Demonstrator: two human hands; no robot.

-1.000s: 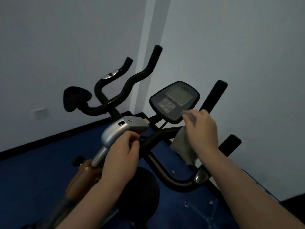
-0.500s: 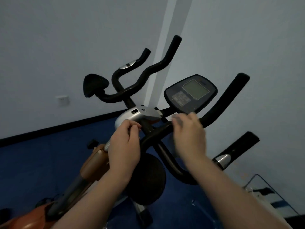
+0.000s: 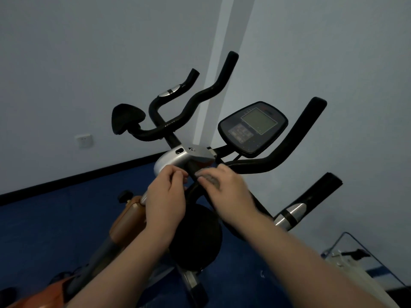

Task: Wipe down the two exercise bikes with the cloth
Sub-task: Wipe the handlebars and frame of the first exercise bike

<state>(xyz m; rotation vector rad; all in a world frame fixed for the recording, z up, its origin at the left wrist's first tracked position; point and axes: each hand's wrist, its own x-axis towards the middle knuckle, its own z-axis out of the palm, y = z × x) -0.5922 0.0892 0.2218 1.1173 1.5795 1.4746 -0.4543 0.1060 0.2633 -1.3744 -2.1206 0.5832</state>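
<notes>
Matt black handlebar (image 3: 262, 165), brushed silver metal housing (image 3: 175, 160), glossy console (image 3: 253, 127)

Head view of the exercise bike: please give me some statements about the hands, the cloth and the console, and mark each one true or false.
1. The right hand presses the grey cloth on the black handlebar. True.
2. The left hand holds the cloth. False: the left hand is beside the silver stem cover, and the cloth is under the right hand.
3. The console stands above the right hand, not touched. True.
4. The floor is red. False: it is blue.
</notes>
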